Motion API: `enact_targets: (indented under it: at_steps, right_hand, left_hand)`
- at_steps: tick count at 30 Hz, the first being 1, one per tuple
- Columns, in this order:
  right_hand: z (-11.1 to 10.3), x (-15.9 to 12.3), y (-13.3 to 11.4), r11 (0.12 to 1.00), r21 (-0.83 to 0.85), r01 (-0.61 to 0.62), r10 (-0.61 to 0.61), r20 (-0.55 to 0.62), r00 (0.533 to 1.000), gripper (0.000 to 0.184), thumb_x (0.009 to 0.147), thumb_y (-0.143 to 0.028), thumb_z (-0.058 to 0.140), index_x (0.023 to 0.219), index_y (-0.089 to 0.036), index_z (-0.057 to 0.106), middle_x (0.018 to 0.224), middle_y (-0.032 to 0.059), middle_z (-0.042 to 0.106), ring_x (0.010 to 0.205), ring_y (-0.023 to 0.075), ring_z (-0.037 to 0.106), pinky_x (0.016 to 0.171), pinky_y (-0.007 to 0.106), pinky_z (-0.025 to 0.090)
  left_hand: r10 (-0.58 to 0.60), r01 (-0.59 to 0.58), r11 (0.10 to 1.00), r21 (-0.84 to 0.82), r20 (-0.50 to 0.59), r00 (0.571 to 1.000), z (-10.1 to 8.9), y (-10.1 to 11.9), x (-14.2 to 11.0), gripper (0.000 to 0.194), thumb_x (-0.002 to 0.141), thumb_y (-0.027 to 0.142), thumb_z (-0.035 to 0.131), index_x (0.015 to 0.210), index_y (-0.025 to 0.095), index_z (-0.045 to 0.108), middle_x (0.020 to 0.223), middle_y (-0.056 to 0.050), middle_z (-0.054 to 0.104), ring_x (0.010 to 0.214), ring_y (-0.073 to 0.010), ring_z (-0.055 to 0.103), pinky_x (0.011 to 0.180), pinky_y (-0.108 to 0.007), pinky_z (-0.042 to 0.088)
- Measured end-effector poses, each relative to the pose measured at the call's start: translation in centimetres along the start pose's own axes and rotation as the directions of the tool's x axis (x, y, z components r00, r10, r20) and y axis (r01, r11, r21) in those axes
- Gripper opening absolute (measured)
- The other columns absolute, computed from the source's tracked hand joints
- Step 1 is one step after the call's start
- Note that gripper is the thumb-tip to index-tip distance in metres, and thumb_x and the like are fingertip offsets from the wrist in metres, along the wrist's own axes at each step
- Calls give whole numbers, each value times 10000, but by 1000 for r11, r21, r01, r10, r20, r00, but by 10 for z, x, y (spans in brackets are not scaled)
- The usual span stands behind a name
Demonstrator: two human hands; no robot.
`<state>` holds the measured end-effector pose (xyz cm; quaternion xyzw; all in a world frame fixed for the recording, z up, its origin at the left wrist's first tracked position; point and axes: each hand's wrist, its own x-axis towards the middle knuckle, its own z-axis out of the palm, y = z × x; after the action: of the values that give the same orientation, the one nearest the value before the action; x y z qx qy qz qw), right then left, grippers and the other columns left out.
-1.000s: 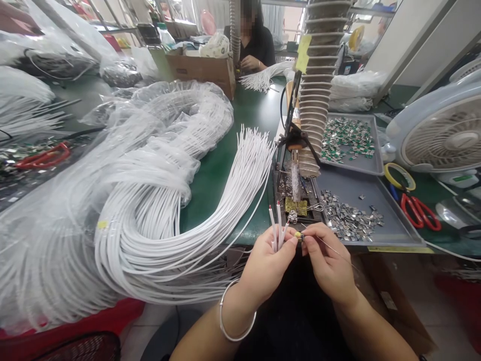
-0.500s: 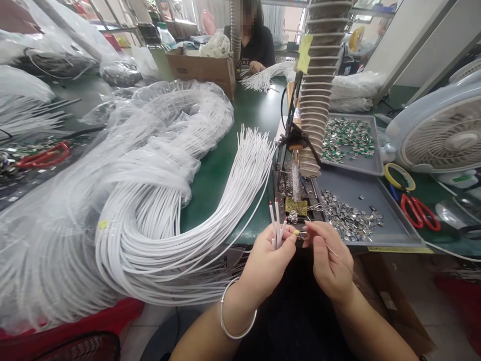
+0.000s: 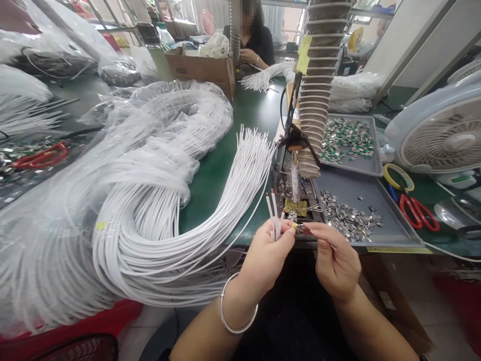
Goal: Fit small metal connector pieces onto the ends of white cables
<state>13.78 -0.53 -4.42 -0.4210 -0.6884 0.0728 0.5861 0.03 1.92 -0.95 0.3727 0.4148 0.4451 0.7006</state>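
Note:
My left hand is closed round a few short white cable ends with reddish tips, which stand up between the fingers. At its thumb and fingertip is a small piece with a yellow part, its exact kind too small to tell. My right hand pinches a thin solder wire, whose front end reaches toward that small piece. Just beyond the fingers, a clamped soldering iron points down above a yellow sponge.
A large bundle of white cables, partly in plastic, curves across the left. To the right are a tray of metal connectors, a tray of green-and-silver pieces, red-handled scissors, yellow tape and a fan. A ribbed duct hangs overhead. A co-worker sits opposite.
My right hand has shifted slightly right and the solder wire now shows more clearly at its fingertips. My left hand and the cable ends have moved slightly left and up.

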Motion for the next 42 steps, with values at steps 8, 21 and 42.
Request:
enact_targets:
  at_steps: [8, 21, 42]
  right_hand:
    - [-1, 6, -2, 997, -58, 43, -43, 16, 999, 269, 846, -24, 480, 1006, -192, 615, 985, 73, 681, 929, 166, 660, 799, 332, 569]
    - [4, 16, -1, 992, -108, 71, -72, -6, 997, 238, 856, -66, 494, 1000, -206, 620, 999, 73, 686, 939, 185, 664, 789, 352, 572]
    - [5, 21, -4, 977, -180, 110, -117, -24, 993, 236, 856, -80, 506, 1009, -215, 624, 996, 79, 688, 929, 198, 669, 786, 381, 583]
  left_hand:
    - [-3, 3, 1000, -5, -18, 1000, 2, 2, 2, 168, 770, 210, 597, 651, 174, 484, 808, 2, 563, 726, -93, 497, 723, -224, 398]
    - [0, -2, 999, -36, -58, 998, 6, 15, 7, 143, 740, 191, 621, 655, 166, 509, 869, -12, 592, 739, -95, 537, 715, -220, 428]
    - [13, -14, 1000, -9, -55, 998, 6, 21, 5, 134, 742, 207, 609, 669, 165, 504, 884, -8, 584, 650, -68, 479, 559, -200, 348]
